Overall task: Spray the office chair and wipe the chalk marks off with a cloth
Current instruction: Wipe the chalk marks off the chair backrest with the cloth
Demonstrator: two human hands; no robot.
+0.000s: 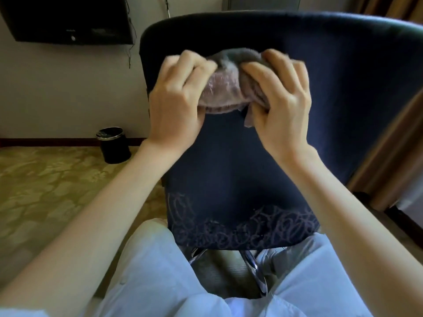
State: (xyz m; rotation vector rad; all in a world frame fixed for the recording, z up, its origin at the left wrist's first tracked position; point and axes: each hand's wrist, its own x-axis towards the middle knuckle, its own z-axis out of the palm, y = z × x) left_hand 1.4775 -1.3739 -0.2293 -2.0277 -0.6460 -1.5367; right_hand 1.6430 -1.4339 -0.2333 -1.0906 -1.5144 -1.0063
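Both hands clutch a bunched grey-pink cloth (225, 88) at 12 o'clock: left hand (177, 97) and right hand (280, 99) curl tight round its ends. Looping chalk marks (242, 229) cover the navy office chair (343, 76) seat's front edge, at 6 o'clock of the cloth.

Pale wall (57, 88) behind. Dark wall-mounted screen (68, 19) sits up and left of the left hand's fingers (190, 65), with thin cables (129, 51) hanging off its right end. Black waste bin (113, 145) with a metal rim stands below-left of those fingers, against a dark red skirting board (45, 141). Floor: yellow-green leaf-patterned carpet (45, 184). Brown curtain (389, 161) hangs well right of the right hand's fingers (274, 65). Light is soft and even.
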